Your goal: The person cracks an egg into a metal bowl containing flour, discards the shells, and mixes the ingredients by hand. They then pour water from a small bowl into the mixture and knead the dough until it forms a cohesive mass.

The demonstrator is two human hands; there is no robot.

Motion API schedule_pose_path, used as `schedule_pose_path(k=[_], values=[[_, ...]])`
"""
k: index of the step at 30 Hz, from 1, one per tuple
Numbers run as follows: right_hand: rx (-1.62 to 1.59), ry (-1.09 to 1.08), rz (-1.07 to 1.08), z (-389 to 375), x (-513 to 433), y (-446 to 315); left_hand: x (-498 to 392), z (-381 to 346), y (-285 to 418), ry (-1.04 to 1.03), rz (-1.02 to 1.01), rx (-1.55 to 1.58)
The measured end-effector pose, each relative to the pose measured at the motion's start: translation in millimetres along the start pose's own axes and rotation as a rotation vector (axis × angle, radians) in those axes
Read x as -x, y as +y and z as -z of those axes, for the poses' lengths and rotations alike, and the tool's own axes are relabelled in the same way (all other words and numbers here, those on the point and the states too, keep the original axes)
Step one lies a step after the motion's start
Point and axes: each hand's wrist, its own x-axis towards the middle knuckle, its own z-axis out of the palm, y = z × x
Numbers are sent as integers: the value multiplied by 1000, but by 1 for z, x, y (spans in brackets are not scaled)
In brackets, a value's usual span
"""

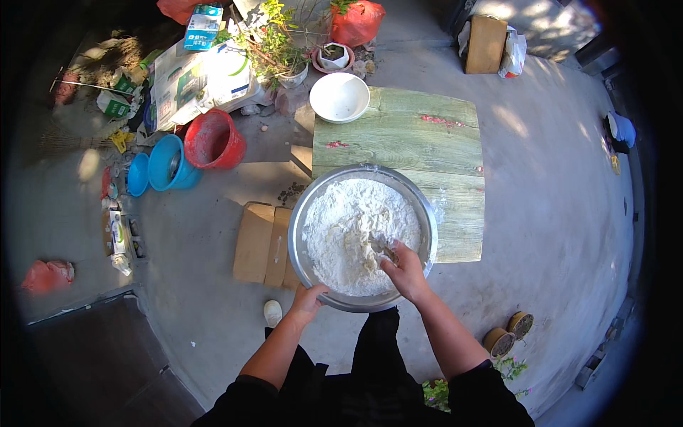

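A large stainless steel bowl (pixel 299 235), full of white flour (pixel 341 208), stands in front of me at the near left of a low wooden-topped table (pixel 459 213). Wet, clumpy dough (pixel 368 251) runs through the middle of the flour. My left hand (pixel 307 304) grips the bowl's near-left rim, thumb over the top. Inside the bowl, on its right side, my right hand (pixel 405 272) has its fingers curled down into the flour and dough. Flour coats the fingertips and partly hides them, so whether they hold a clump is unclear.
A white bowl (pixel 340 99) sits on the table's far-left corner. Flattened cardboard (pixel 256 243) lies left of the steel bowl. Farther left stand a red bucket (pixel 213 141) and blue basins (pixel 173 163). Flowerpots (pixel 500 341) are at lower right, and a potted plant (pixel 292 74) is beyond.
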Motion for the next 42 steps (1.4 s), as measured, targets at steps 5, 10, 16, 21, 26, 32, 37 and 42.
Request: schedule_pose_path(k=[5, 10, 16, 21, 26, 32, 37, 42], values=[[-164, -163, -74, -153, 43, -40, 84, 139, 25, 7, 80, -28], [-387, -60, -170, -343, 75, -56, 116, 304, 44, 72, 115, -100], [-186, 68, -259, -506, 47, -28, 78, 460, 72, 86, 109, -296], [53, 133, -204, -577, 5, 71, -14, 523, 51, 66, 91, -367], [158, 239, -313, -607, -61, 206, -159, 554, -20, 62, 75, -316], [36, 389, -244, -628, -128, 345, -306, 567, -69, -96, 88, -385], [119, 407, -216, -627, -185, 403, -384, 595, -69, -192, 126, -467], [327, 571, -94, -644, -205, 416, -419, 620, -47, -290, 175, -864]])
